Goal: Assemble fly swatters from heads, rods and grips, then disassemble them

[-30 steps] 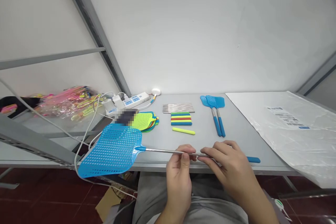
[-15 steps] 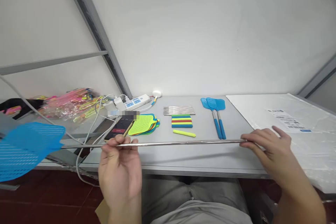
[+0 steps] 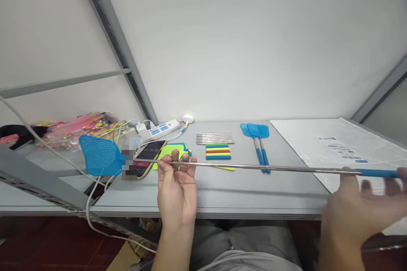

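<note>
A blue fly swatter (image 3: pixel 101 155) with a long, drawn-out metal rod spans the view above the table. My left hand (image 3: pixel 178 190), palm up, pinches the rod near its head end. My right hand (image 3: pixel 362 207), partly blurred, has its fingers around the blue handle at the far right. Behind the rod lie two finished-looking blue fly swatters (image 3: pixel 260 144), a row of metal rods (image 3: pixel 214 138), a stack of coloured handles (image 3: pixel 218 151) and a pile of swatter heads (image 3: pixel 173 150). A yellow-green handle (image 3: pixel 226 168) is partly hidden by the rod.
A phone (image 3: pixel 149 159) lies at the left, close to a white power strip (image 3: pixel 163 128) with cables. Plastic-wrapped colourful items (image 3: pixel 79 131) sit beyond the metal frame. A white plastic bag (image 3: pixel 337 148) covers the table's right side.
My hands have moved apart and the swatter's rod has been drawn out much longer. My right hand has shifted right to the handle; my left hand went left, then partway back.
</note>
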Tool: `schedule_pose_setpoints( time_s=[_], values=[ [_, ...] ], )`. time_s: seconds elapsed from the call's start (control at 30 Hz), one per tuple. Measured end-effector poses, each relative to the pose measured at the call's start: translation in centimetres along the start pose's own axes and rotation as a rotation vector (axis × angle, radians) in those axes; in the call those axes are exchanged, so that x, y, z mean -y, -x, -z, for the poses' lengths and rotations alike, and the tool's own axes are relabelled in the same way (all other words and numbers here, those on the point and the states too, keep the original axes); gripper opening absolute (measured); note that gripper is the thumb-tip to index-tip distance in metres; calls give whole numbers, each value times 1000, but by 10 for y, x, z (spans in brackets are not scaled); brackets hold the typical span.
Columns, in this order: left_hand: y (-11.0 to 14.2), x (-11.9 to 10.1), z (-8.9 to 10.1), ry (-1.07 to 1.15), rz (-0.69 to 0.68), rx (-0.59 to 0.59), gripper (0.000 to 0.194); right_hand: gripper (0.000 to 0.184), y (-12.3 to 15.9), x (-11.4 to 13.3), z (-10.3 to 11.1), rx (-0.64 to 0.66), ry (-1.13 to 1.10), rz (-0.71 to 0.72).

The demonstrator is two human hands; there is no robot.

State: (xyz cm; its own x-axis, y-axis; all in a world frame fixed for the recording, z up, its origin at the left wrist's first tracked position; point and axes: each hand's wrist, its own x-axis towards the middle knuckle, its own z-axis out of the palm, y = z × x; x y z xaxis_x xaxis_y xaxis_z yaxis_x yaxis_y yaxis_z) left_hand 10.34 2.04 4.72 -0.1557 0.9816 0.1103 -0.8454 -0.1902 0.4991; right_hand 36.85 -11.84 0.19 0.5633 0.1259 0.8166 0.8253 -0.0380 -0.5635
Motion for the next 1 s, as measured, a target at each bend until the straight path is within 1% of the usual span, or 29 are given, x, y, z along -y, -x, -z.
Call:
schedule_pose_setpoints(
  time_s=[0.07,0.1,0.2,0.23,0.27,0.3,0.33,0.37,0.4,0.43,0.53,0.6,0.63,0.67,0.73,0.83,0.93,1.0],
  values=[
    [-3,6,-5,22,2,-4,18,56,8,1,-5,-152,-243,-242],
    [-4,8,-8,34,6,-14,20,50,9,1,-8,-207,-359,-369],
    [-3,15,-18,68,39,-72,26,29,2,7,-11,-256,-698,-660],
    [-2,17,-22,78,53,-95,28,23,-2,13,-11,-263,-816,-748],
    [-1,20,-27,89,68,-113,29,21,-6,21,-12,-244,-931,-838],
    [0,22,-32,105,87,-122,29,25,-9,30,-13,-196,-1030,-920],
    [0,24,-38,124,106,-122,30,26,-12,39,-15,-148,-1090,-961],
    [-1,26,-45,149,119,-118,31,23,-12,50,-17,-111,-1135,-972],
    [-2,27,-52,179,126,-114,31,19,-12,59,-20,-97,-1156,-948],
    [-4,28,-60,213,132,-110,32,18,-10,69,-23,-105,-1163,-902],
    [-11,24,-79,334,129,-118,33,28,-4,93,-33,-108,-1188,-768],
    [-13,21,-86,408,102,-118,33,21,-3,106,-38,-99,-1191,-697],
    [-12,20,-87,428,84,-111,34,17,-4,112,-41,-106,-1182,-671],
    [-9,20,-88,434,69,-101,34,18,-6,117,-44,-122,-1166,-649],
    [0,25,-86,397,58,-77,35,27,-12,127,-51,-173,-1132,-625],
    [21,40,-82,254,82,-11,35,34,-17,140,-66,-224,-1152,-627],
    [37,53,-78,126,143,142,35,36,-13,144,-80,-203,-1184,-650],
    [37,56,-76,101,148,185,35,37,-8,140,-86,-149,-1174,-673]
  ],
)
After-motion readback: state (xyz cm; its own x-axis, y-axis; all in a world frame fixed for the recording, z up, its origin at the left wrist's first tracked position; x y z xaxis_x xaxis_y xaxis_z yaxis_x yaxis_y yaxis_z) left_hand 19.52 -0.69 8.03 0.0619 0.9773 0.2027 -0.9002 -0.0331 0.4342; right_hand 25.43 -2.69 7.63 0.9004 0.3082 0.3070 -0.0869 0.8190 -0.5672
